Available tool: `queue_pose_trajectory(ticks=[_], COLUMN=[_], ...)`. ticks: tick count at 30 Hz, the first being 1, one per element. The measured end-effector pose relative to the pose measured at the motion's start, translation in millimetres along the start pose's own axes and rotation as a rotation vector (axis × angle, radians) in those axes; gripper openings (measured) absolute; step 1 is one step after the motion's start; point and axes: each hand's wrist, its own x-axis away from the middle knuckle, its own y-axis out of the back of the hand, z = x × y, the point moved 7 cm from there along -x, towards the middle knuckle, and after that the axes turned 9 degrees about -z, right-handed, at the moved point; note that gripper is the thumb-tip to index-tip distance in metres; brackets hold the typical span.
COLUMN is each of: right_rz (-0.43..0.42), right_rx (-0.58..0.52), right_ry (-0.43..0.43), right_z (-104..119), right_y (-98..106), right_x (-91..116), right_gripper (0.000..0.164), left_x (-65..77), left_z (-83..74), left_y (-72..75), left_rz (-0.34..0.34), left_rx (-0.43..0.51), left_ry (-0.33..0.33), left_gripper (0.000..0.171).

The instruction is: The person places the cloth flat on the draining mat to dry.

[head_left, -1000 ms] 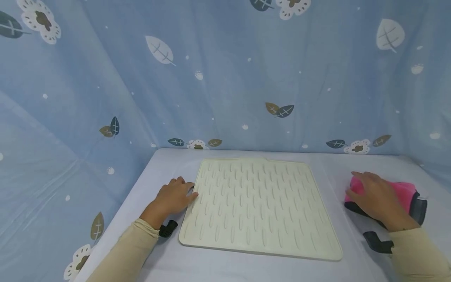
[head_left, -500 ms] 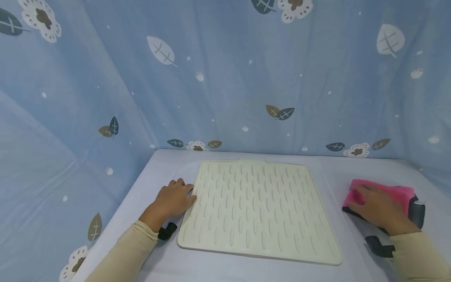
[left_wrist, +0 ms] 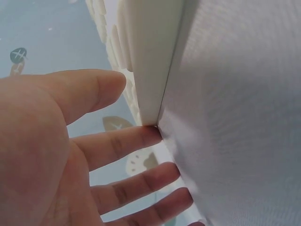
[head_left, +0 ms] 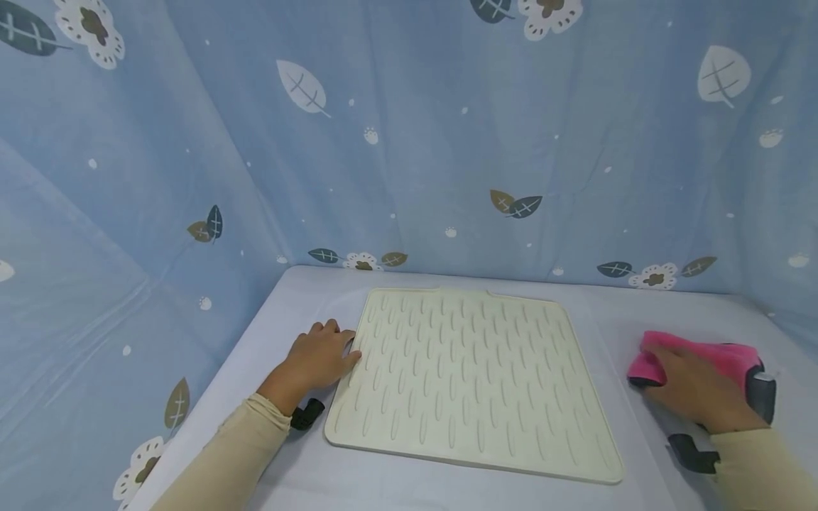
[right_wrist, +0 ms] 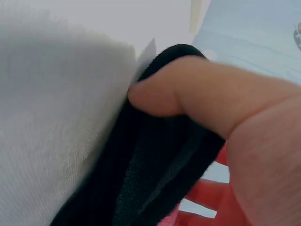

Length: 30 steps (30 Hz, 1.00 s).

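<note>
A cream mat [head_left: 469, 383] with rows of raised oval ridges lies flat on the white-covered table. At its left edge is my left hand [head_left: 316, 362], fingers extended. In the left wrist view the index fingertip touches the bottom of the mat's side [left_wrist: 153, 70], and the thumb is just above. On the right, my right hand [head_left: 696, 390] grips the near side of a folded pink and black cloth [head_left: 731, 358]. The right wrist view shows the thumb [right_wrist: 160, 94] pressed on the cloth's black face [right_wrist: 155, 165], with the other fingers behind, partly hidden.
White fabric [head_left: 307, 482] covers the table. A blue curtain [head_left: 409, 156] with leaf and flower prints hangs behind it and along the left. Black wrist-mounted pieces [head_left: 693, 454] sit beneath both forearms.
My right hand has gone from lying over the cloth to gripping its near side, with the thumb lower against the black part. The left hand stays at the mat's edge.
</note>
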Motion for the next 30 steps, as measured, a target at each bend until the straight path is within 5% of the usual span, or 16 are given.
queue_pose_trajectory(ticks=[14,30], right_rz=[-0.116,-0.222], right_rx=[0.013,-0.013], right_ry=[-0.011,0.051], right_z=[-4,15], right_y=[8,23], right_x=[1,3], right_gripper=[0.040,0.056], left_x=[0.3,1.3], left_z=[-2.8,-3.0], left_y=[2.1,-1.6], left_rz=[0.002,-0.003], left_rx=[-0.041,-0.045], left_ry=[0.002,-0.003], left_gripper=[0.051,0.051])
